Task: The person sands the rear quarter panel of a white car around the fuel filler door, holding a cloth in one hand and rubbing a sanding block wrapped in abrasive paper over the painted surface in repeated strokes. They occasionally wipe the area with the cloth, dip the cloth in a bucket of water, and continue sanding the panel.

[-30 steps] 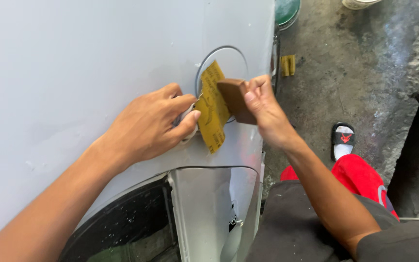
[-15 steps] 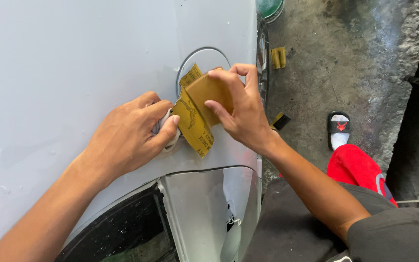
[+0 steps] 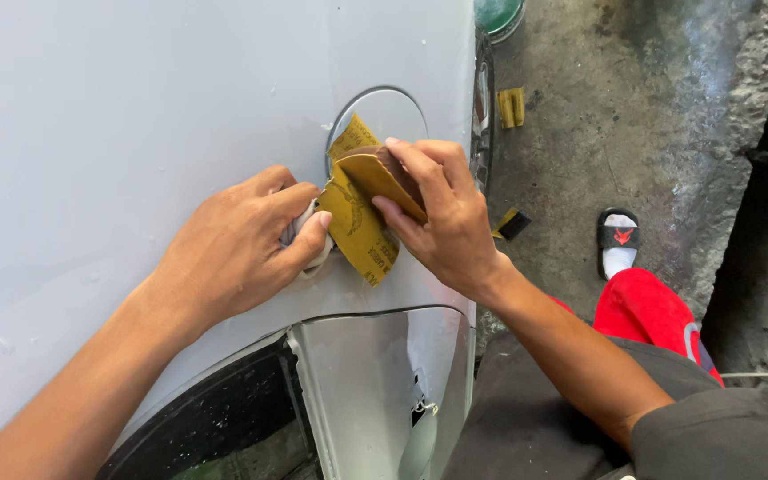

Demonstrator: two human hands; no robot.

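Note:
A pale grey car body panel [image 3: 135,116] fills the left of the view, with a round fuel flap [image 3: 388,111] in it. My right hand [image 3: 442,218] presses a brown sanding block [image 3: 384,173] wrapped in a yellow-backed sheet of sandpaper [image 3: 357,227] against the panel just below the flap. My left hand [image 3: 237,244] rests on the panel beside it, its thumb and fingers pinching the sheet's left edge together with a small white piece [image 3: 308,236]. Part of the block is hidden under my right fingers.
A dark side window [image 3: 215,427] and a grey pillar [image 3: 375,391] lie below the hands. On the concrete floor [image 3: 633,98] are a folded yellow sandpaper piece [image 3: 510,107], another scrap [image 3: 510,222], a green round container [image 3: 495,13], and my sandalled foot [image 3: 617,240] with a red trouser leg [image 3: 646,307].
My right hand brought the brown block from the right of the sheet onto the sandpaper and now presses it flat on the panel. My left hand stayed holding the sheet's edge.

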